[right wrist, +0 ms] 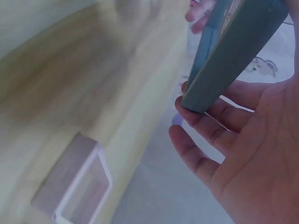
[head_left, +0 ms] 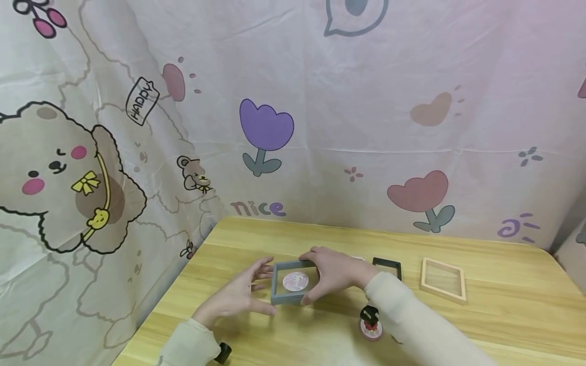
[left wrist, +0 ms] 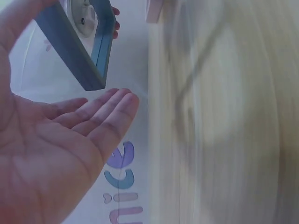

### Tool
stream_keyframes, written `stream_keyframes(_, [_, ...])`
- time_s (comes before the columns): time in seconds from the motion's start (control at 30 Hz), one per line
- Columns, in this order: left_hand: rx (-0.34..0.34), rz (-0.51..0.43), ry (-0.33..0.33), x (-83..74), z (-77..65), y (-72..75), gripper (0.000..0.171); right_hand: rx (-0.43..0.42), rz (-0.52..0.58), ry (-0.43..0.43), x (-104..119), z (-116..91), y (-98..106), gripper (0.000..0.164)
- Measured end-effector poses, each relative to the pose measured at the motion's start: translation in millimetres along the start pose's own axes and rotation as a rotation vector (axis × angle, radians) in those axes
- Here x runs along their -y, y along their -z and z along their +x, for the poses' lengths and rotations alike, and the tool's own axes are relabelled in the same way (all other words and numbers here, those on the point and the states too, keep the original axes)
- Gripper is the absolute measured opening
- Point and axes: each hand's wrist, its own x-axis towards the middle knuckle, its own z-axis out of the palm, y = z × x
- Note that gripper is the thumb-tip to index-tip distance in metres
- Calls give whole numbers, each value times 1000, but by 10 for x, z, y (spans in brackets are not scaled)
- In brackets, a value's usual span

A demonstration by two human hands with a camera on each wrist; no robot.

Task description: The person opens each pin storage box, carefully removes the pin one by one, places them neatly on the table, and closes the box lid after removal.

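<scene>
A grey-blue picture frame [head_left: 287, 300] with a clear pane is held up above the wooden table. An oval pink-and-white picture [head_left: 295, 281] shows in the middle of the pane. My right hand [head_left: 336, 272] grips the frame's right side, thumb at the lower edge and fingers at the upper one. On the other side, my left hand [head_left: 233, 300] is spread, its fingers straight and its thumb by the frame's lower left corner. In the left wrist view the palm faces the frame [left wrist: 74, 51]; whether the thumb touches it, I cannot tell.
To the right lie a black frame [head_left: 386, 262], partly behind the right forearm, and a pale wooden frame [head_left: 444, 295]. A round pink piece with a cake-like picture [head_left: 371, 331] sits near the right sleeve. A patterned cloth [head_left: 339, 112] hangs behind the table [head_left: 513, 315].
</scene>
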Motion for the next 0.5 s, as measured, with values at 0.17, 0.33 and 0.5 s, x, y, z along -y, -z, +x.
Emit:
stream_keyframes(0.17, [39,-43,-12,-76,60,-71,116,-33,9,4,-26,-133,116,108])
stream_keyframes(0.33, [27,-78,-54,-127,147,-149,112,-63,10,18,-46,-249,182,107])
stream_keyframes(0.5, [-5,-131,-95,-188,217,-239,108,-92,13,20,-46,-372,249,108])
